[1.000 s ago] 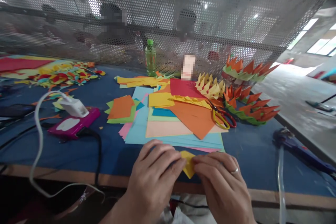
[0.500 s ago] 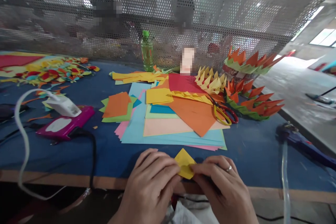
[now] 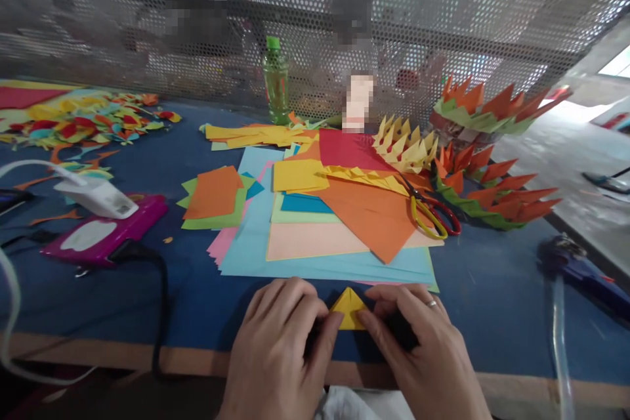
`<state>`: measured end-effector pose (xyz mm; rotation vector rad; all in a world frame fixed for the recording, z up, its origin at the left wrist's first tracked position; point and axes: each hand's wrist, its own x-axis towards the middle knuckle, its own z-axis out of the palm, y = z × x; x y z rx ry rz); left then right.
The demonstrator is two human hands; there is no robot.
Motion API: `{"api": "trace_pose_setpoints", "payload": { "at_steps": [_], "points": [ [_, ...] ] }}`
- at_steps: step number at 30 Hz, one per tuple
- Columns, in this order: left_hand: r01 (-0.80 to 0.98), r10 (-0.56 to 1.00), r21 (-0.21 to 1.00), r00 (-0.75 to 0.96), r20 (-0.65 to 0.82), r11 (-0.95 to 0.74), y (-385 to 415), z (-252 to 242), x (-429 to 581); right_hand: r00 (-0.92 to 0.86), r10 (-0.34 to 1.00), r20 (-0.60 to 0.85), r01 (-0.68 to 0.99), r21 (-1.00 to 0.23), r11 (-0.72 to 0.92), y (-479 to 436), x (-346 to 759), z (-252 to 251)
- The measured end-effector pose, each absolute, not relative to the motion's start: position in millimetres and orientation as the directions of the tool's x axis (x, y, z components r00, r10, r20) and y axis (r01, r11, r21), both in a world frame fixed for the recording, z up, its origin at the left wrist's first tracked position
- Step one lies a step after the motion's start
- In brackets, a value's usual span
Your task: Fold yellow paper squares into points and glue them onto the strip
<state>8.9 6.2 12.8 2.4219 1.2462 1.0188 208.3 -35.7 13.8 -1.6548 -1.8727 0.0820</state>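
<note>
Though diamond-shaped earlier, yellow paper point(image 3: 350, 312) now triangular; in both hands point(image 3: 283, 344) point(image 3: 428, 341)

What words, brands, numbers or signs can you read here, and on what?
None can be read.
Upright green plastic bottle: reddish markings, too blurred.
White plastic power adapter: faint markings, too small.
Purple plastic power box: no legible text on its white patch.
Small folded yellow paper: no writing visible.
</note>
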Motion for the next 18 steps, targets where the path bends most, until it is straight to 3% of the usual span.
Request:
{"api": "trace_pose_setpoints", "payload": {
  "at_steps": [18],
  "points": [
    [0.666,0.826,0.491,0.422,0.374,-0.562,9.9,17.4,7.3,-0.123,0.884,0.45,0.9,-0.324,0.29,-29.9,213.8,13.6]
  ]
}}
